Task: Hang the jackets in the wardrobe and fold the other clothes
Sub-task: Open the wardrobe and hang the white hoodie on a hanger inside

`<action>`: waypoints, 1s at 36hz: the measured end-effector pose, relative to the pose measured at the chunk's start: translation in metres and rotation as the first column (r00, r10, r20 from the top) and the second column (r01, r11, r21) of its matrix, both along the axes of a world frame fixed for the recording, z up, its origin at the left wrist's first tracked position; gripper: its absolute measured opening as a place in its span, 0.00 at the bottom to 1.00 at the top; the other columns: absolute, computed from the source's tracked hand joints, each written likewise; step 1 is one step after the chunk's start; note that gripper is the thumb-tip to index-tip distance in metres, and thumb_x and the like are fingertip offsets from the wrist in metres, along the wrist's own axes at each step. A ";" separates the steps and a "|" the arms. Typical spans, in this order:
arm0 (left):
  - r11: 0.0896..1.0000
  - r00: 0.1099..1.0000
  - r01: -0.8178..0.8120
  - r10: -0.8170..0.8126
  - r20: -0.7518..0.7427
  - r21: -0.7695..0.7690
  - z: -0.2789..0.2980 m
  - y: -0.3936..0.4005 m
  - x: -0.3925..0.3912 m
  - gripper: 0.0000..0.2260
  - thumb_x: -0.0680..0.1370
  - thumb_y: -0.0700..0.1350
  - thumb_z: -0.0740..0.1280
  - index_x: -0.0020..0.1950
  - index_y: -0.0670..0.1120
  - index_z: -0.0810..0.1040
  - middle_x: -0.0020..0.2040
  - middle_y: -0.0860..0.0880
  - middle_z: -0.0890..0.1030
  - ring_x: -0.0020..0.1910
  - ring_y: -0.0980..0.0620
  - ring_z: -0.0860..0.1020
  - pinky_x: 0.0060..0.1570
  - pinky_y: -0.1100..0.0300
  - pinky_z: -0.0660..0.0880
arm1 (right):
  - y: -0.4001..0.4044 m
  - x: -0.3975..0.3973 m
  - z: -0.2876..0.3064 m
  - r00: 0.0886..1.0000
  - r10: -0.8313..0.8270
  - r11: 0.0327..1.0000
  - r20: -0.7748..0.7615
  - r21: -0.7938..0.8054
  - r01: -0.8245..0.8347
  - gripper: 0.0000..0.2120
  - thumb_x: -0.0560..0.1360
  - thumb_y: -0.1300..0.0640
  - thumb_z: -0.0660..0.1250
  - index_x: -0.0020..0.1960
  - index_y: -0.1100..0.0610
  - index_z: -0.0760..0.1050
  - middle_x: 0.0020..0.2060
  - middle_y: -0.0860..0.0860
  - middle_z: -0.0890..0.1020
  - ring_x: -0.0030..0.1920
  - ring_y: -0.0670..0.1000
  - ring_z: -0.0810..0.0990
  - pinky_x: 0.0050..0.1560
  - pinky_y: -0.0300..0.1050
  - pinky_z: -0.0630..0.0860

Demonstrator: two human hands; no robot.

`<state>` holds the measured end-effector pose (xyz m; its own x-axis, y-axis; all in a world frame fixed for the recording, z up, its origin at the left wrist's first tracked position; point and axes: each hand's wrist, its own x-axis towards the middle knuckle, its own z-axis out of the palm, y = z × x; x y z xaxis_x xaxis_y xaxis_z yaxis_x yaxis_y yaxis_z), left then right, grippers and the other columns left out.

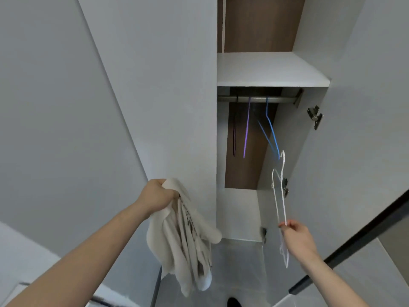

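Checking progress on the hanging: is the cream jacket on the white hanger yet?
No. The cream jacket hangs bunched from the left hand; the right hand pinches the bare white hanger.

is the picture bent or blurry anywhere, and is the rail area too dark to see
Head view: wide-angle bend curves the wardrobe door edges; the blue hanger smears double at its low end; under the shelf the rail sits in shadow yet stays readable; white hanger and jacket are evenly lit.
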<state>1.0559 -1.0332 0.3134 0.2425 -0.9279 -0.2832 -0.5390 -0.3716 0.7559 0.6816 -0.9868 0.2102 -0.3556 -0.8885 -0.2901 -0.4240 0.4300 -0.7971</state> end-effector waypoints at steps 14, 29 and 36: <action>0.999 0.997 -0.018 0.021 -0.073 0.046 -0.004 0.052 0.034 0.07 0.72 0.41 0.74 0.49 0.46 0.83 0.46 0.45 0.85 0.45 0.44 0.84 0.42 0.55 0.81 | 0.117 0.008 0.054 0.909 0.339 0.941 -0.242 0.087 -0.327 0.11 0.77 0.55 0.67 0.36 0.53 0.80 0.22 0.46 0.69 0.25 0.44 0.67 0.34 0.45 0.64; 0.995 0.988 0.036 -0.021 0.152 -0.095 0.008 0.083 0.063 0.08 0.72 0.42 0.75 0.41 0.52 0.77 0.42 0.51 0.80 0.43 0.50 0.78 0.37 0.59 0.71 | 0.107 0.059 0.103 0.809 0.537 0.794 -0.237 -0.183 -0.580 0.25 0.78 0.37 0.65 0.32 0.53 0.79 0.21 0.47 0.63 0.24 0.46 0.60 0.27 0.34 0.62; 0.970 0.961 0.095 -0.031 0.273 -0.224 0.046 0.081 0.064 0.04 0.73 0.42 0.72 0.40 0.51 0.80 0.36 0.54 0.79 0.37 0.53 0.77 0.33 0.61 0.69 | 0.094 0.073 0.098 0.850 0.384 0.763 -0.360 -0.396 -0.512 0.21 0.77 0.41 0.68 0.29 0.50 0.76 0.19 0.46 0.65 0.23 0.46 0.63 0.28 0.39 0.62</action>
<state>1.1203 -0.9521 0.3589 0.2186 -0.9758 0.0089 -0.7487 -0.1619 0.6428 0.7549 -0.8923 0.3082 0.1168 -0.9651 0.2345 -0.6785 -0.2499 -0.6908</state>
